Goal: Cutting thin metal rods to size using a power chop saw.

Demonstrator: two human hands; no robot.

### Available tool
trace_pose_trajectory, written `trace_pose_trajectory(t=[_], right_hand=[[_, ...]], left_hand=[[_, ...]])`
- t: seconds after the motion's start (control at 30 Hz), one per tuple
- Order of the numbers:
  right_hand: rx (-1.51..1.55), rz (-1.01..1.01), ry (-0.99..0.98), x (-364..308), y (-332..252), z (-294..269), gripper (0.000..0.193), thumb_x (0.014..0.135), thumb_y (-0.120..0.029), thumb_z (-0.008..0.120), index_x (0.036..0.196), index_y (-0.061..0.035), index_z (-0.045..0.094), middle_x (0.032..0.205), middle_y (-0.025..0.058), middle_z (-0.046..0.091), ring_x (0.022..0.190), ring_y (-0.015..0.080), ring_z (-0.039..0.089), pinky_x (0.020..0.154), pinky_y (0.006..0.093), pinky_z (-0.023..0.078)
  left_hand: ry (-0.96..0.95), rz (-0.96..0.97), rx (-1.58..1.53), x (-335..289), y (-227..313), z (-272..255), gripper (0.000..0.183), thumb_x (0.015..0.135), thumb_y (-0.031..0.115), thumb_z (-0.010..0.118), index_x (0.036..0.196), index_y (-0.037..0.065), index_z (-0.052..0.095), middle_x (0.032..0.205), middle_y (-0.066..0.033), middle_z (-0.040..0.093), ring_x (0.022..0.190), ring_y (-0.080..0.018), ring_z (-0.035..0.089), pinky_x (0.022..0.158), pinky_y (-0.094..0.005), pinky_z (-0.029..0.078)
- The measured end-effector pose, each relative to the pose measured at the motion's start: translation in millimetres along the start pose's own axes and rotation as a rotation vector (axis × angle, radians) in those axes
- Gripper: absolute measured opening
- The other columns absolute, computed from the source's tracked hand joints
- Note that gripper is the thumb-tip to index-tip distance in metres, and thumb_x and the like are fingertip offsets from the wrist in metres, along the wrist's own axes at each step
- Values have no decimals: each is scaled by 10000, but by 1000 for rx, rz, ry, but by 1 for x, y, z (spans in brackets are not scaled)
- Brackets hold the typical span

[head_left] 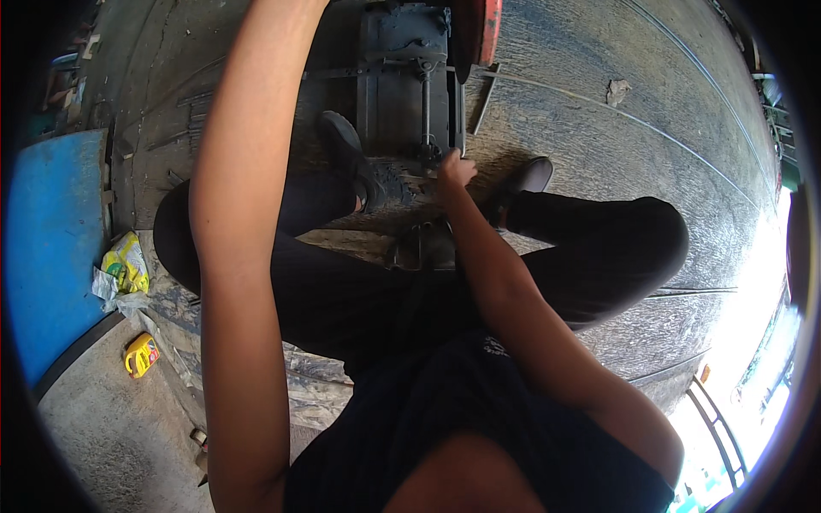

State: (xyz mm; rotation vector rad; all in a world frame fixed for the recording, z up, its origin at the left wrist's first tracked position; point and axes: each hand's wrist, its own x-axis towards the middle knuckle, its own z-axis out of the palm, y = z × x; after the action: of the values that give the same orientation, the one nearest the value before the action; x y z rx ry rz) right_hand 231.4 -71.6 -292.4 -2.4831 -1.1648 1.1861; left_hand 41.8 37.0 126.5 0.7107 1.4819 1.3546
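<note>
My left forearm [244, 128] reaches up past the top edge, and its hand is outside the picture. In front of me on the ground sits a dark metal machine base [372, 111] with a long clamp screw [427, 103] along its middle. Above its right side shows part of a red wheel guard [490, 34], cut off by the top edge. At the base's near right corner is my right hand [456, 169], its fingers curled closed. What they hold, if anything, is too small and hidden to tell. The hand is close to the screw's near end.
My legs are spread around the base, with a dark shoe [346, 150] at its left and another shoe [534, 175] at its right. A thin metal bar [486, 101] lies right of it. Leftward are a blue panel [56, 248], a yellow bag [128, 263] and a yellow bottle [141, 355].
</note>
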Motion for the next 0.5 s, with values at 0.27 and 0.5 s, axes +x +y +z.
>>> trace_pose_trajectory(t=[0.27,0.5], right_hand=[[222,48,3,13,4,7,633,973,-535,460,1186,56,539,1220,304,560,1131,483,548,949,533,449],[416,44,76,20,32,24,413,1002,-375,448,1113,3,573,1101,307,634,1060,484,590,900,532,450]], left_hand=[[-28,104,31,-19,-1,8,373,802,355,670,1037,98,534,915,-81,504,853,-253,658,735,-425,554],[-29,165,31,-12,7,21,472,809,354,661,1103,10,526,970,-115,500,867,-284,646,868,-421,518]])
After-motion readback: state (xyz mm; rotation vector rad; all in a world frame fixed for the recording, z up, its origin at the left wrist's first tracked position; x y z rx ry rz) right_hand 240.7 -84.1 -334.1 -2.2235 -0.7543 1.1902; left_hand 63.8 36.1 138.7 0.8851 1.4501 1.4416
